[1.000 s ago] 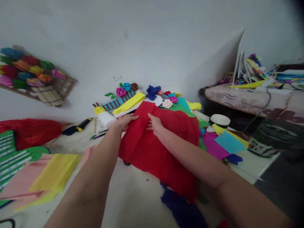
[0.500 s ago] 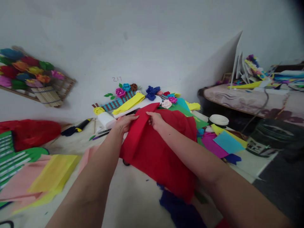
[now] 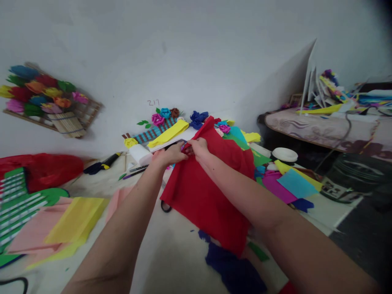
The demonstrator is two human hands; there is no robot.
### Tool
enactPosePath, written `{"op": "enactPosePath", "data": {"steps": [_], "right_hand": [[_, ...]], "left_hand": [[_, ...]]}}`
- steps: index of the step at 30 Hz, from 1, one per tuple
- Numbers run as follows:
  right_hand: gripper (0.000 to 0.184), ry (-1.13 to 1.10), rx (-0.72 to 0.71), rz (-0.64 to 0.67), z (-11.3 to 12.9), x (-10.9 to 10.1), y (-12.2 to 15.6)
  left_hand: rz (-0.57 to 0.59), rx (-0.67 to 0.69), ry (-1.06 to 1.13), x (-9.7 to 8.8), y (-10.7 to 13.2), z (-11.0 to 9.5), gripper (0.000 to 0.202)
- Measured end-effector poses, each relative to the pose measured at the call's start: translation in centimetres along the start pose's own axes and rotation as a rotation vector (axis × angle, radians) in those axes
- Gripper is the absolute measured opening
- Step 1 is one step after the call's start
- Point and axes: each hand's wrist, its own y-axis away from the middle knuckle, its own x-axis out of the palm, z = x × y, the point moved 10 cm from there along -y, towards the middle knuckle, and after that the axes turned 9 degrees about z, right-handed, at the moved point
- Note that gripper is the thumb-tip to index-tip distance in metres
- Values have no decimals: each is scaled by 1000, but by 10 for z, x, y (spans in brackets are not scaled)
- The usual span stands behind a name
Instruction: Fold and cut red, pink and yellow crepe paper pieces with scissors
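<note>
A large sheet of red crepe paper (image 3: 211,192) lies spread over the floor in front of me, its far edge lifted. My left hand (image 3: 170,154) and my right hand (image 3: 199,148) meet at that far edge, both with fingers closed pinching the red paper close together. A dark blue paper scrap (image 3: 235,271) lies under the sheet's near corner. Behind my hands sit a yellow paper strip (image 3: 168,133) and several small paper flowers (image 3: 162,115) against the wall.
Yellow and pink sheets (image 3: 70,222) lie at the left, with a red bag (image 3: 45,169) and green striped card (image 3: 15,202). Coloured sheets (image 3: 290,183) and a white plate stack (image 3: 284,154) sit at the right. A low cluttered table (image 3: 324,130) stands behind. Scissor handle (image 3: 165,206) shows beneath the red sheet.
My two hands have drawn together on the red paper's far edge, which has lifted and folded up. The sheet's left side has pulled in to the right.
</note>
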Motion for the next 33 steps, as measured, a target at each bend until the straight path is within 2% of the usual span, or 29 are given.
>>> {"op": "enactPosePath", "data": {"steps": [4, 8, 12, 14, 17, 20, 24, 28, 33], "right_hand": [[4, 18, 8, 91, 3, 9, 0], [23, 195, -128, 156, 12, 8, -2], [49, 618, -333, 229, 20, 7, 1], [61, 875, -373, 292, 14, 8, 2], [58, 1212, -349, 307, -2, 0, -2], [51, 1413, -246, 219, -17, -18, -11], [50, 1475, -174, 129, -26, -36, -18], [53, 1439, -169, -30, -18, -54, -18], [53, 1368, -154, -252, 3, -72, -8]], "left_hand": [[-79, -102, 135, -10, 1, 24, 35], [-64, -229, 291, -18, 10, 39, 42], [-127, -308, 462, -37, 20, 48, 41], [-170, -344, 542, -47, 24, 54, 40], [-224, -307, 624, -61, 24, 59, 42], [-200, -218, 668, -67, 21, 59, 46], [-111, -146, 697, -62, 18, 53, 49], [-56, -97, 710, -58, 20, 42, 47], [-89, -88, 736, -61, 25, 44, 46]]}}
